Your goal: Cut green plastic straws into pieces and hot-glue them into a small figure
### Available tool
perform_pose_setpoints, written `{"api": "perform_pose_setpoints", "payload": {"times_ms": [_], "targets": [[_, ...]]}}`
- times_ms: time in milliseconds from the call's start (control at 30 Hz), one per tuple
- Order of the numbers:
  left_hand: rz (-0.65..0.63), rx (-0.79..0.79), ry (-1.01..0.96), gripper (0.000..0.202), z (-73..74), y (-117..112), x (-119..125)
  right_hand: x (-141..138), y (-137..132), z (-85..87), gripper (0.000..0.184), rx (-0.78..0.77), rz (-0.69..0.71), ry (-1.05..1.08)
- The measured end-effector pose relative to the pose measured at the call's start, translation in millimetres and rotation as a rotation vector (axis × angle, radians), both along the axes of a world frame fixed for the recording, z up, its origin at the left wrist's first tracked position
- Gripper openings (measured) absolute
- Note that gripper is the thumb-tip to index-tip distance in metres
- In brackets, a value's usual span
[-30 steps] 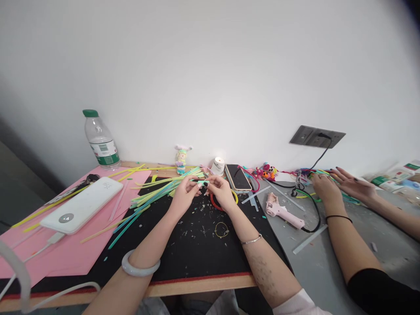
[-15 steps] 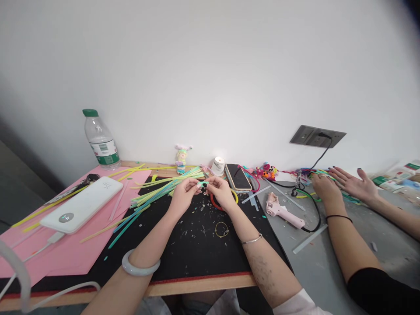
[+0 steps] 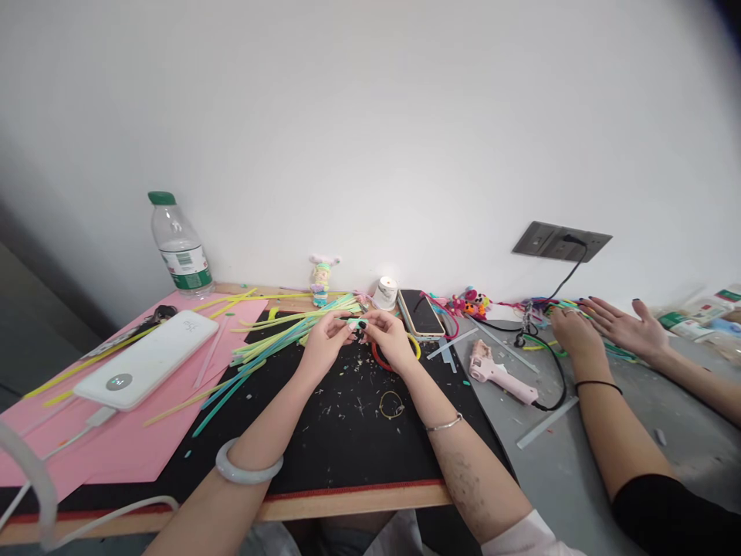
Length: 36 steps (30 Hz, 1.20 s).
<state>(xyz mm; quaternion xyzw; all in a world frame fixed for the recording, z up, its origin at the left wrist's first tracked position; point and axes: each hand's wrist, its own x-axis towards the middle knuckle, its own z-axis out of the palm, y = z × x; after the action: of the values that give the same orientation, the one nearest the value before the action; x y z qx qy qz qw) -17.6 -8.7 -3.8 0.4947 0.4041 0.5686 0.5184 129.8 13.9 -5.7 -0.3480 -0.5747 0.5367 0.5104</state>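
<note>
My left hand [image 3: 325, 340] and my right hand [image 3: 390, 341] meet over the far part of the black mat [image 3: 359, 448]. Between their fingertips is a short piece of green pipe cleaner [image 3: 356, 320], pinched from both sides and partly hidden by the fingers. Beside my left hand lies a fanned bundle of yellow, green and blue pipe cleaners [image 3: 255, 354]. Under my right hand, a red and yellow ring [image 3: 414, 347] shows in part. A thin gold ring [image 3: 391, 405] rests on the mat closer to me, among small scraps.
Left: a white power bank [image 3: 147, 361] on pink sheets [image 3: 167, 432], and a bottle [image 3: 182, 247]. Along the wall: a small figure [image 3: 320, 282], a white cup [image 3: 385, 293], a phone [image 3: 422, 313]. Right: a pink glue gun [image 3: 502, 375] and a co-worker's hands [image 3: 628, 328].
My hands keep nearly the same place and pinch, with only slight finger movement around the green piece. The whole view has shifted a little; the objects on the table stay put.
</note>
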Motion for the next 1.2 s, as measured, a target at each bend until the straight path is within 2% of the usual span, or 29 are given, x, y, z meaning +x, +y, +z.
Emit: {"api": "perform_pose_setpoints", "payload": {"times_ms": [167, 300, 600, 700, 933, 1200], "targets": [[0.007, 0.008, -0.01, 0.028, -1.7, 1, -1, -2, -2, 1.5, 0.026, 0.029, 0.005, -0.013], [0.014, 0.012, -0.019, 0.026, -4.4, 2, -1, -3, -3, 2.3, 0.02, 0.083, 0.002, -0.052], [0.038, 0.04, -0.001, 0.024, -4.3, 3, -1, -4, -3, 2.6, 0.023, 0.076, -0.015, -0.041], [0.015, 0.042, 0.014, 0.024, -5.1, 3, -1, -4, -2, 0.5, 0.027, 0.047, -0.034, -0.015], [-0.057, 0.046, 0.057, 0.032, -7.6, 3, 0, -2, 1, -3.5, 0.02, 0.023, -0.09, -0.053], [-0.035, -0.038, 0.068, 0.033, -10.3, 4, -1, -4, -4, -0.3, 0.018, 0.099, -0.022, -0.148]]}}
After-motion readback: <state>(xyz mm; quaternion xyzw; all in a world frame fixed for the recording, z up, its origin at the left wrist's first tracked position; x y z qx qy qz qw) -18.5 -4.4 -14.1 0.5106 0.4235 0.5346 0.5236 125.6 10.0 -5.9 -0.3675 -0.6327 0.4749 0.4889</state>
